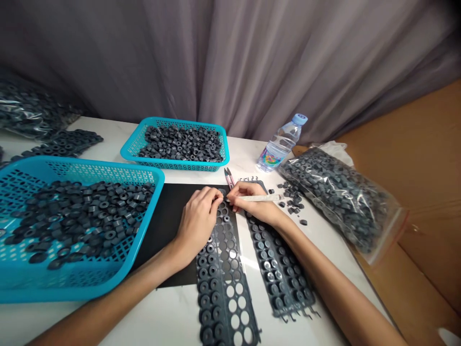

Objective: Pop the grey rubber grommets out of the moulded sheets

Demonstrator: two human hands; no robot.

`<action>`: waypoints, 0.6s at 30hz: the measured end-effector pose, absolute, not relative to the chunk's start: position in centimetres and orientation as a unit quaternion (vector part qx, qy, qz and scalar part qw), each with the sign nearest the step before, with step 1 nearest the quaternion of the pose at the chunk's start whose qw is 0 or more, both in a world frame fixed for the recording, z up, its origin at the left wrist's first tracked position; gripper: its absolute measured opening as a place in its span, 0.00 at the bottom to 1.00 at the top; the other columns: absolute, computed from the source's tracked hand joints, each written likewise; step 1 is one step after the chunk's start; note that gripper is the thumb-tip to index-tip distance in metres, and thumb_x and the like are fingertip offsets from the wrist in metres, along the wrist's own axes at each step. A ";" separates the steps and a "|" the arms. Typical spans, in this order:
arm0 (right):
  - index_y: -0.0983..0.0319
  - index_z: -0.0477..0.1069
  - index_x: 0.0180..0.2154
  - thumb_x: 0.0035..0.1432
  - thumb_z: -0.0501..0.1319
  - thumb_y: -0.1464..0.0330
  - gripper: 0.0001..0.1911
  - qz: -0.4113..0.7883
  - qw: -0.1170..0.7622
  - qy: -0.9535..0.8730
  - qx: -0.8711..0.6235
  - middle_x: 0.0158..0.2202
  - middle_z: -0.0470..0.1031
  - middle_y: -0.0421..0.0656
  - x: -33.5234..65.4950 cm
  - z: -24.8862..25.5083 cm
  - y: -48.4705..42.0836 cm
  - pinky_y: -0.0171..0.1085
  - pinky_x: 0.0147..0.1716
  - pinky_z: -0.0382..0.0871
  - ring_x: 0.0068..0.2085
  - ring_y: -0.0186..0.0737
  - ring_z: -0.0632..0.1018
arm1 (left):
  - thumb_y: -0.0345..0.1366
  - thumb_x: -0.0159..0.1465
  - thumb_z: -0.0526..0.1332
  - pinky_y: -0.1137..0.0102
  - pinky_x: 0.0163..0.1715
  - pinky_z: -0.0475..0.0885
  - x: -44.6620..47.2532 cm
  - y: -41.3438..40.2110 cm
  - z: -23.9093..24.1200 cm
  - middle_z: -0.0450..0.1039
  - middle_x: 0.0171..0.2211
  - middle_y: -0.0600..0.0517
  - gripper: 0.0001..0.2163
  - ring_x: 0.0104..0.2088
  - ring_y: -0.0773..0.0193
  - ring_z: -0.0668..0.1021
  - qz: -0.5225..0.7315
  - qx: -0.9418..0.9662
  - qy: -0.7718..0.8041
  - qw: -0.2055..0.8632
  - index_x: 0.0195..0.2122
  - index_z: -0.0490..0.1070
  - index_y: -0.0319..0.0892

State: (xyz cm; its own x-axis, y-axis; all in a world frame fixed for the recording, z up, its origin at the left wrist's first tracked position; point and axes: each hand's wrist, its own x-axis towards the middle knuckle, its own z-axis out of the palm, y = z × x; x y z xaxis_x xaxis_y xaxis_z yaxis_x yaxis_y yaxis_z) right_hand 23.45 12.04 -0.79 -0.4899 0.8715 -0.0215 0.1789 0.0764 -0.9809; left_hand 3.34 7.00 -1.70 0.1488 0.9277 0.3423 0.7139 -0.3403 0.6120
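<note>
A grey rubber sheet (223, 283) of moulded rings lies on a black mat (169, 216); many of its holes are punched out. My left hand (198, 223) rests on the sheet's far end, fingers curled and pinching at a ring. My right hand (252, 202) is closed around a thin white stick-like tool (262, 197), whose tip points at the same spot. A second ring sheet (281, 269) lies under my right forearm.
Two turquoise baskets (144, 190) (134, 146) hold loose dark rings. A clear bag of rings (338, 197), a water bottle (281, 143), pink snips (229, 178) and stray rings (293, 199) lie right. More sheets (68, 142) and a bag (25, 110) are at the far left. Cardboard (425, 158) borders the right.
</note>
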 end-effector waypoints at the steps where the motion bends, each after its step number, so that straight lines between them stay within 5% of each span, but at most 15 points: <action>1: 0.64 0.74 0.36 0.60 0.68 0.65 0.09 0.563 0.317 -0.651 -0.398 0.29 0.78 0.40 23.5 -0.8 12.1 0.33 0.29 0.75 0.28 0.36 0.79 | 0.31 0.72 0.59 0.63 0.45 0.71 3.4 6.9 -1.7 0.78 0.42 0.51 0.05 0.43 0.55 0.78 0.342 0.749 0.549 0.145 0.42 0.73 0.46; 18: 0.64 0.73 0.36 0.58 0.68 0.66 0.08 0.609 0.336 -0.603 -0.390 0.29 0.79 0.41 23.9 -0.7 12.2 0.33 0.29 0.77 0.27 0.34 0.81 | 0.34 0.74 0.58 0.62 0.46 0.75 3.2 6.6 -1.2 0.76 0.49 0.50 0.08 0.48 0.54 0.76 0.275 0.785 0.542 0.117 0.51 0.73 0.46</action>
